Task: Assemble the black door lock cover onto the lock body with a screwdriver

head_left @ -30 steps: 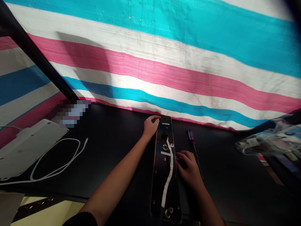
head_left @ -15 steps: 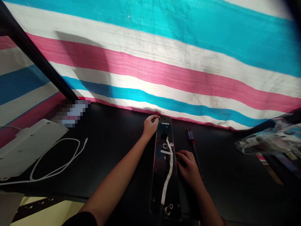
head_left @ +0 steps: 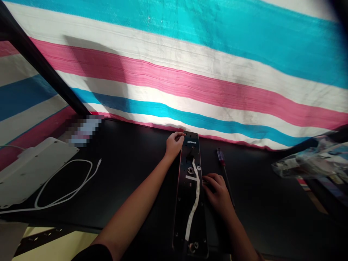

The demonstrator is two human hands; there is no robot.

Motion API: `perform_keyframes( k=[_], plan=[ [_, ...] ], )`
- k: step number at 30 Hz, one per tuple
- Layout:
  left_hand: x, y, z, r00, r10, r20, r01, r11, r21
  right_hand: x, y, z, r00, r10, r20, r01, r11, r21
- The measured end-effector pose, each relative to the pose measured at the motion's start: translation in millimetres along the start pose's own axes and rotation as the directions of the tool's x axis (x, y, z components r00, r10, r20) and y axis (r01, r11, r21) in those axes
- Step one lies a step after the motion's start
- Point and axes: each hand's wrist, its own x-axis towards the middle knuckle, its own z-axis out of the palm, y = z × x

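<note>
Touching panel corner: left hand. Right hand at edge. Both grips unreadable. Uneven push could skew panel.

Makeshift workshop, looks like. From the near edge of the black workbench: striped tarp wall at 12 o'clock, screwdriver at 1, clear plastic bag at 2, white casing at 10.

Panel on table; screwdriver to its right, box and cable left, sheet behind.
</note>
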Motion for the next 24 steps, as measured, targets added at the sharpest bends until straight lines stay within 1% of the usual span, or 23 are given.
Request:
perform_keyframes(
  k=[5,11,24],
  plan=[
    [1.4,-4.4,0.6,1.0,0.0,-0.017,0.0,1.0,-0.001,1.0,-1.8,-1.0,1.0,0.016,0.015,-0.016,1.0,0.01],
    [0.9,-4.1,1.0,1.0,0.006,-0.014,-0.006,1.0,-0.01,0.8,-1.3,-1.1,1.0,0.01,0.026,-0.01,1.0,0.01],
    [0.8,-3.2,0.9,1.0,-0.006,-0.006,0.006,0.999,-0.041,1.5,-2.4,-1.2,1.0,0.009,0.002,-0.009,1.0,0.01]
  ],
)
